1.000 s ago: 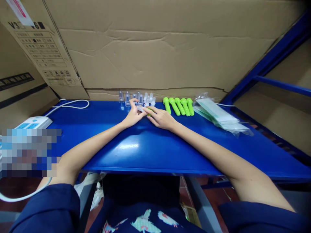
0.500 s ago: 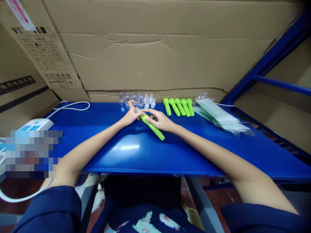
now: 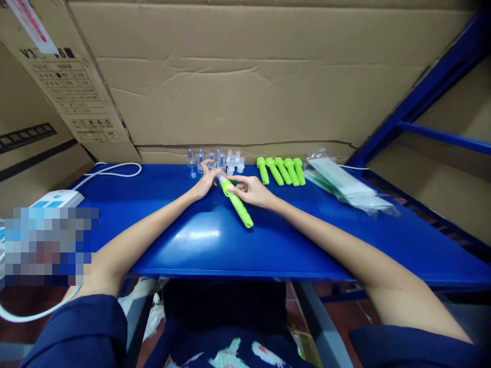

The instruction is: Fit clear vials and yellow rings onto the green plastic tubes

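Left hand (image 3: 207,185): thumb and fingers pinched on the translucent, narrow tip (image 3: 221,176) of the workpiece. Right hand (image 3: 253,191): fingers closed on the yellow-green collar just below that tip. The workpiece, a bright green, rod-shaped handle (image 3: 241,208), lies at a slant between the hands, over the glossy blue tabletop (image 3: 307,235), its lower end pointing toward the person.

Adjacent parts: clear, domed caps (image 3: 200,161) and small, whitish, translucent cylinders (image 3: 241,165) behind the hands; five bright green, round-headed handles (image 3: 283,171) in a row to the right; flat, white-and-green packs in clear film (image 3: 341,179) farther right, print not legible.

Markings: the brown cardboard panel (image 3: 111,117) at left reads "V3" with an unfilled box, then a partly covered "6" with a filled box. Below are a ruled table, too small to read, and a row of pictograms. A black printed band (image 3: 28,137) carries light Chinese characters, including "用电". The white-and-red strip (image 3: 32,25) above is illegible.
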`<action>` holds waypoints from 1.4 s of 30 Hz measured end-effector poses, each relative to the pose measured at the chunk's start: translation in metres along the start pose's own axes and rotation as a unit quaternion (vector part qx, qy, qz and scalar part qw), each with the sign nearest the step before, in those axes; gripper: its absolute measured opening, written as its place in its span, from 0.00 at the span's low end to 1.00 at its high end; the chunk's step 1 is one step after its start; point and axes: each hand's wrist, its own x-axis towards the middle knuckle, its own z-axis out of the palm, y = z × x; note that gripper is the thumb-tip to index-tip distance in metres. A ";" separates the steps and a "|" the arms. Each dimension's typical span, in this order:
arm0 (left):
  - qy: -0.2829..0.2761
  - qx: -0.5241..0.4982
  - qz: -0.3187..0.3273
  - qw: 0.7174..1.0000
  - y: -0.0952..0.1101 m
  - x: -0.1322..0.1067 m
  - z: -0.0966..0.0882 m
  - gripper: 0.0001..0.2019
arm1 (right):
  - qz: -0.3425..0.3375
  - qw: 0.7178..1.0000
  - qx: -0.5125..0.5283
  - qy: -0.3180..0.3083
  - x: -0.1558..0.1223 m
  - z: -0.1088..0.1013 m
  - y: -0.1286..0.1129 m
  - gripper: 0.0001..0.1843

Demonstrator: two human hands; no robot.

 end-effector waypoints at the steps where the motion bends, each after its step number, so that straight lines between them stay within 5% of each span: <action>1: 0.016 0.012 0.002 1.000 -0.001 0.001 0.000 0.14 | 0.006 1.000 -0.011 0.018 0.001 -0.004 0.000 0.33; 9: 0.064 0.103 0.072 0.990 -0.003 0.001 -0.005 0.15 | 0.068 0.967 -0.104 0.222 0.011 -0.049 0.019 0.30; 16: 0.006 0.144 0.123 0.982 -0.001 -0.004 -0.002 0.17 | 0.166 0.942 -0.252 0.145 0.022 -0.053 0.041 0.28; 24: 0.019 0.173 0.103 0.979 0.006 0.004 -0.015 0.05 | 0.163 0.928 -0.327 0.068 0.048 -0.050 0.059 0.26; 28: -0.011 0.305 0.165 0.938 0.015 0.011 -0.016 0.06 | 0.130 0.922 -0.359 0.066 0.050 -0.058 0.057 0.24; 35: -0.073 0.547 0.196 0.811 0.030 0.038 0.013 0.22 | 0.174 0.877 -0.439 0.092 0.028 -0.080 0.044 0.22; 42: -0.054 0.584 0.174 0.791 0.027 0.058 0.039 0.21 | 0.238 0.862 -0.440 0.083 0.030 -0.083 0.038 0.23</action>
